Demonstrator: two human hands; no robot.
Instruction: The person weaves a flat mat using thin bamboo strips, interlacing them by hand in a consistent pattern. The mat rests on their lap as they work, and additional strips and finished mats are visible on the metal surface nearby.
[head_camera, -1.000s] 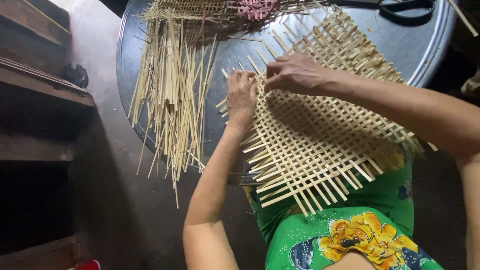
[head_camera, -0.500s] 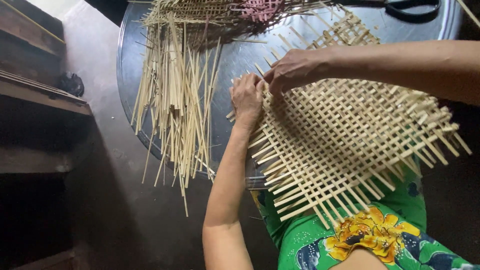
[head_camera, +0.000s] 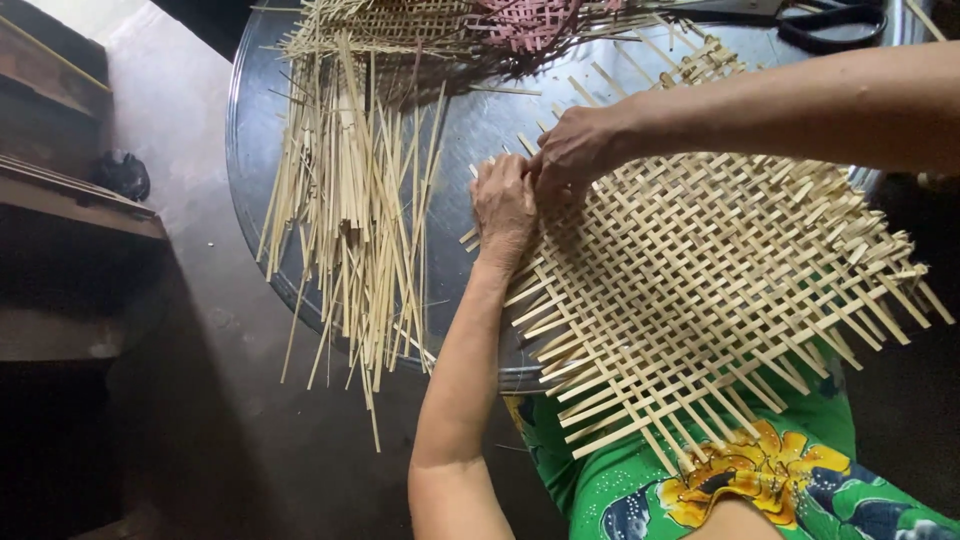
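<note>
So, far left there's a dark wooden shelf (head_camera: 80, 200) with a small dark lump sitting on it, can't tell what it is. Next over, a loose bundle of bamboo strips (head_camera: 350, 200) lies on the round metal bench (head_camera: 255, 200), running roughly top to bottom, with the lower ends hanging off the bench rim over the floor.

Then the left hand (head_camera: 503, 205) sits palm down on the top left edge of the woven bamboo mat (head_camera: 720, 290), fingers curled down onto the strip ends there, pressing rather than gripping as far as I can see. The right hand (head_camera: 572, 150) is just beside it, touching it, knuckles up, fingers pinched shut around a strip at the same edge.

The mat itself lies partly on the bench and partly over the person's lap, on green flowered fabric (head_camera: 760, 480). It's turned like a diamond, so the strips run diagonally, and its long axis goes from upper left near the hands to lower right. Loose ends stick out all around.

Top middle there's a pink woven piece (head_camera: 525, 20), and top right a pair of black-handled scissors (head_camera: 800, 15).
</note>
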